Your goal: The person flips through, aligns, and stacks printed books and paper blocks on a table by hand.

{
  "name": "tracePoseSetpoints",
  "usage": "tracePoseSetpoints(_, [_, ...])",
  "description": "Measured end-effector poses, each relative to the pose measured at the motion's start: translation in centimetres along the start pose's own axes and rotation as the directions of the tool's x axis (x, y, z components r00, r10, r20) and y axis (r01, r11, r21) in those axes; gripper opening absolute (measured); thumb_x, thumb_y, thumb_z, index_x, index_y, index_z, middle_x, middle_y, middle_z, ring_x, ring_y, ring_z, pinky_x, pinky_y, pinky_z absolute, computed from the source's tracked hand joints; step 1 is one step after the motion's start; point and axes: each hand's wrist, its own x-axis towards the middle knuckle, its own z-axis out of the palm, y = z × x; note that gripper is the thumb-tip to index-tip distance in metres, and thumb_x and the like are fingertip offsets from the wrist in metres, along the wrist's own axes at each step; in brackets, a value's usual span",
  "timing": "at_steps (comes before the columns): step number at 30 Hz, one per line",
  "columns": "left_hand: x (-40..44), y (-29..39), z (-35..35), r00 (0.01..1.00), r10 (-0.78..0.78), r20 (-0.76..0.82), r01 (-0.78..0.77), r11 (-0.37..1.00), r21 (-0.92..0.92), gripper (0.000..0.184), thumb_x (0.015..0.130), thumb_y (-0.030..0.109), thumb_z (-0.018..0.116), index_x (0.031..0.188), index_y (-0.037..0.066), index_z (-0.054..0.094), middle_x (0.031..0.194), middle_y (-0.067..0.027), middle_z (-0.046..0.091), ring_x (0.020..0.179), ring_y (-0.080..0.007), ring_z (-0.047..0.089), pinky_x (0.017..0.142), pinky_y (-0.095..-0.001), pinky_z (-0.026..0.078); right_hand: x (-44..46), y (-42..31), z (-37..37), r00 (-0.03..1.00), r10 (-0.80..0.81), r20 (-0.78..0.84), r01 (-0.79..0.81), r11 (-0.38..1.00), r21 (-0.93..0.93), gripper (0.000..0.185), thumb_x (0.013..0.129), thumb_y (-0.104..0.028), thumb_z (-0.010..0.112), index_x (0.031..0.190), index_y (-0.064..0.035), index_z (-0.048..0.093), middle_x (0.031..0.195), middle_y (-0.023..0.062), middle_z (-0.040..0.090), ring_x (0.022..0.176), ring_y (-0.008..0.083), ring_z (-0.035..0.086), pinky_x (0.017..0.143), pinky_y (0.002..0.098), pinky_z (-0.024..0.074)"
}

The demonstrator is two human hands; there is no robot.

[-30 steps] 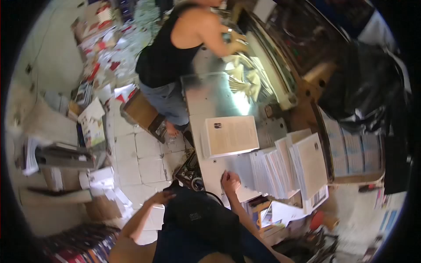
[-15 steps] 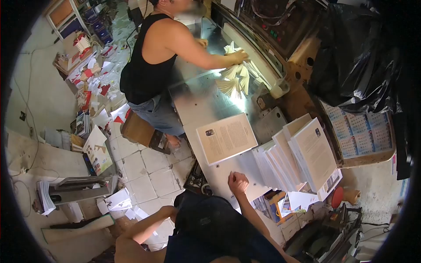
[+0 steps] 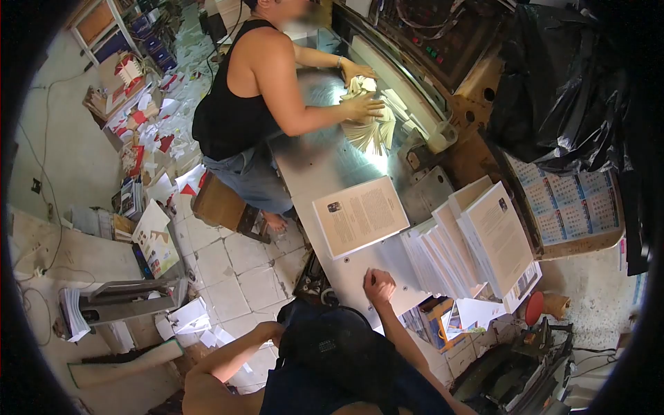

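Observation:
My right hand (image 3: 379,286) rests on the near edge of the metal table (image 3: 356,270), fingers curled in and nothing visible in them. Just beyond it lies a booklet stack with a beige printed cover (image 3: 361,216). To its right, a leaning row of white-edged booklets (image 3: 443,256) ends in a beige-covered one (image 3: 499,238). My left hand (image 3: 274,333) is at my waist against the black bag or garment (image 3: 328,342), its fingers mostly hidden.
A co-worker (image 3: 259,83) in a black top has both hands on fanned papers (image 3: 370,128) by the machine. A black plastic bag (image 3: 557,97) hangs at the right. Paper scraps (image 3: 162,117) litter the floor at the left, near a cardboard box (image 3: 218,202).
The view has shifted and sharpened since the first frame. The co-worker has brought both hands onto the fanned papers. My right hand remains at the table edge, and my left at my waist.

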Motion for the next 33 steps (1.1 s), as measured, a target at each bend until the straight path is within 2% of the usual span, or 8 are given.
tracePoseSetpoints(7, [3.6,-3.6,-2.9,0.99,-0.131,-0.045,0.138,0.966,0.219,0.027,0.078,0.033,0.068,0.083,0.006,0.071,0.067,-0.0068,0.066,0.057,-0.0206,0.062,0.054,-0.034,0.051,0.1,-0.3,-0.4,1.0,-0.005,0.022,0.005,1.0,-0.011,0.026,0.083,-0.015,0.068,0.062,-0.0094,0.054,0.06,0.0099,0.056,0.058,0.0322,0.057,0.054,0.0435,0.0461])
tracePoseSetpoints(13, [-1.0,-0.4,1.3,0.998,0.052,-0.034,-0.045,0.982,0.186,0.025,0.079,0.031,0.068,0.081,0.006,0.071,0.065,-0.0062,0.065,0.057,-0.02,0.061,0.054,-0.0343,0.049,-0.1,-0.2,-0.2,0.999,0.012,0.031,-0.012,1.0,-0.013,0.027,0.084,-0.016,0.067,0.061,-0.0087,0.054,0.059,0.01,0.056,0.058,0.0323,0.057,0.054,0.0443,0.0456])
tracePoseSetpoints(16, [0.0,-1.4,0.4,0.993,0.049,-0.108,-0.002,0.919,0.395,0.023,0.08,0.028,0.067,0.084,0.005,0.071,0.066,-0.0064,0.064,0.057,-0.0188,0.06,0.053,-0.0334,0.049,-0.1,-0.2,-0.2,0.999,0.024,0.035,-0.023,1.0,-0.01,0.028,0.084,-0.016,0.067,0.061,-0.0084,0.054,0.06,0.0101,0.056,0.059,0.0322,0.057,0.054,0.0442,0.0456])
tracePoseSetpoints(21, [-1.2,-0.6,1.5,0.985,0.069,-0.156,-0.009,0.934,0.357,0.023,0.08,0.027,0.066,0.087,0.005,0.071,0.066,-0.0067,0.064,0.057,-0.0184,0.059,0.053,-0.0324,0.048,-0.3,0.1,0.0,0.999,0.03,0.04,-0.029,1.0,-0.008,0.028,0.084,-0.017,0.067,0.061,-0.0081,0.054,0.06,0.0101,0.056,0.059,0.0322,0.057,0.055,0.0442,0.0458])
tracePoseSetpoints(33, [-0.9,-0.5,1.6,0.989,0.031,-0.142,0.022,0.935,0.355,0.026,0.077,0.029,0.068,0.087,0.006,0.072,0.066,-0.0051,0.065,0.053,-0.0172,0.057,0.051,-0.0313,0.046,-0.4,0.0,-0.1,0.999,0.03,0.041,-0.03,1.0,-0.006,0.025,0.085,-0.018,0.066,0.064,-0.0081,0.056,0.062,0.0103,0.058,0.061,0.032,0.059,0.057,0.0442,0.0479])
